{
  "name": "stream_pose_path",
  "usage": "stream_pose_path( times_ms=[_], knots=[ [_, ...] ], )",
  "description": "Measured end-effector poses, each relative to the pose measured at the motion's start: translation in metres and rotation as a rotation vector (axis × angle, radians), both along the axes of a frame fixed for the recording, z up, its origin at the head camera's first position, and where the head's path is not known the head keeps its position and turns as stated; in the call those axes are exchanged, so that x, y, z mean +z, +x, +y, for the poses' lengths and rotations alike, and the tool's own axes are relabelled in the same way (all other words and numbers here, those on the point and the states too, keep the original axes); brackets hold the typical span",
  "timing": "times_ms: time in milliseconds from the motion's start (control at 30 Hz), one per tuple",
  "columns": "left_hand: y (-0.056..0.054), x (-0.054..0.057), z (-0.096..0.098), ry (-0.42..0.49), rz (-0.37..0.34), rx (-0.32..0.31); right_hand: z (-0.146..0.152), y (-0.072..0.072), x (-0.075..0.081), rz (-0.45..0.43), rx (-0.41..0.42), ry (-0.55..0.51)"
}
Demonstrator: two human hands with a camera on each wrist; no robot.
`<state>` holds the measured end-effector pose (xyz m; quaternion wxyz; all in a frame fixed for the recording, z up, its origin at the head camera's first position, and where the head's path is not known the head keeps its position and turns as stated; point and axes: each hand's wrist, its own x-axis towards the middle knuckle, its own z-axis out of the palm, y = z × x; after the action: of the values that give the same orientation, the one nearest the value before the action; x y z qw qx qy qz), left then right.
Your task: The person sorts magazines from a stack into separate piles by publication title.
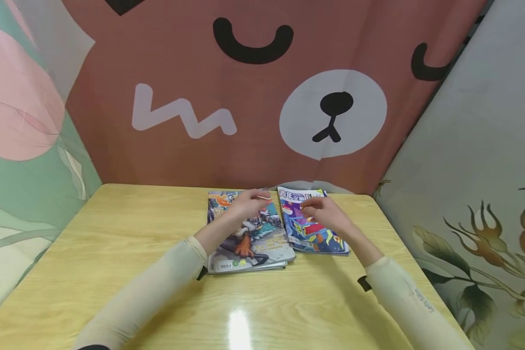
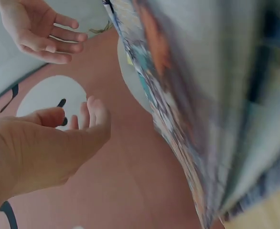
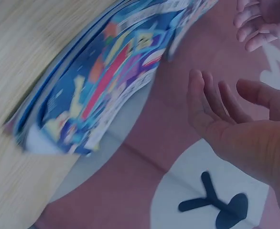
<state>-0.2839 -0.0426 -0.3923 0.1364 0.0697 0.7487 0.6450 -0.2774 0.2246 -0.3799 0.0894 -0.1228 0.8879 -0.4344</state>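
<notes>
Two stacks of magazines lie side by side at the back of the table. Above the larger left stack (image 1: pixel 262 243), whose top cover shows a dark scene with an orange figure, my left hand (image 1: pixel 250 204) hovers with its fingers loosely bent and holding nothing. My right hand (image 1: pixel 325 213) is over the smaller right stack (image 1: pixel 308 238), which has a bright blue and purple cover; nothing is in its fingers. In the left wrist view a gap separates the left hand (image 2: pixel 59 143) from the magazines (image 2: pixel 178 95). The right wrist view likewise shows the right hand (image 3: pixel 240 114) apart from its stack (image 3: pixel 106 81).
The light wooden table (image 1: pixel 127 253) ends at a brown curtain (image 1: pixel 179 160) with a bear face. A grey floral cloth (image 1: pixel 477 160) hangs along the right side, and a green and pink one (image 1: pixel 22 180) along the left.
</notes>
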Motion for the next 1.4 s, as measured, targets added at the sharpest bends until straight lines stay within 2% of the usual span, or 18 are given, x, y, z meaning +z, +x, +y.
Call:
stream_pose_path(
  times_ms=[200,333,400,500,700,900,967,1133,1233,1333,1400],
  knots=[
    [0.012,-0.010,-0.033,-0.067,0.063,0.091,-0.024,0.000,-0.007,0.024,0.080,-0.009],
    [0.016,-0.015,-0.062,-0.099,0.093,0.154,-0.039,-0.008,-0.016,0.050,0.133,0.052],
    [0.018,-0.017,-0.077,-0.117,0.085,0.179,-0.047,-0.012,-0.021,0.068,0.163,0.112],
    [0.017,-0.020,-0.093,-0.164,0.056,0.182,-0.055,-0.017,-0.025,0.099,0.181,0.207],
    [0.016,-0.024,-0.116,-0.195,-0.061,0.164,-0.068,-0.024,-0.034,0.133,0.177,0.335],
    [0.015,-0.028,-0.126,-0.260,-0.097,0.093,-0.078,-0.029,-0.041,0.191,0.144,0.419],
    [0.015,-0.028,-0.126,-0.262,-0.103,0.086,-0.079,-0.030,-0.042,0.185,0.135,0.429],
    [0.014,-0.029,-0.127,-0.219,-0.128,0.086,-0.081,-0.032,-0.045,0.163,0.102,0.428],
    [0.011,-0.031,-0.128,-0.162,-0.154,0.100,-0.080,-0.032,-0.047,0.130,0.068,0.368],
    [0.009,-0.031,-0.129,-0.100,-0.177,0.127,-0.078,-0.032,-0.049,0.035,0.027,0.205],
    [0.007,-0.032,-0.130,-0.068,-0.185,0.141,-0.075,-0.033,-0.051,-0.061,-0.019,0.083]
  ],
)
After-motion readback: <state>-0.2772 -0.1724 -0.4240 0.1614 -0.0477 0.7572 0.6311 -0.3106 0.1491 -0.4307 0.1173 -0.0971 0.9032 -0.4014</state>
